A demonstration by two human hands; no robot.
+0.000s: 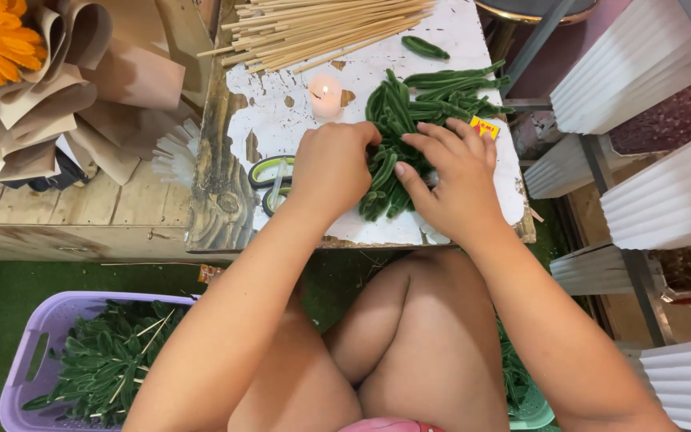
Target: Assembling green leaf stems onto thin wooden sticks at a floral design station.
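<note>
Just then, both of your hands were down in the heap of dark green, ribbed fabric leaves (400, 136) that lay on the worn tabletop with its cracked, peeling white paint (281, 120). Your left hand (331, 170) was bunched, its fingers curled in and pinching leaves at the near left side of the heap. Your right hand (451, 178) lay spread and loose over the right side, fingertips touching the leaves, thumb tucked against them; whether it gripped any, you could not tell from that view. The leaves were long, narrow and soft-looking, fanning toward the far right corner, with one stray leaf (425, 48) lying apart. A small yellow box (485, 127) sat just beside your right fingers. A short, lit, pale candle (325, 96) stood near the heap on its left, and a bundle of thin, straight wooden sticks (321, 28) lay across the far edge. Green-handled scissors (269, 180) lay by your left wrist, close to the table's bare, weathered left edge. Bare paint between candle and scissors left some room. On the floor to the left, a lilac slotted plastic basket (29, 360) held leafy stems.
</note>
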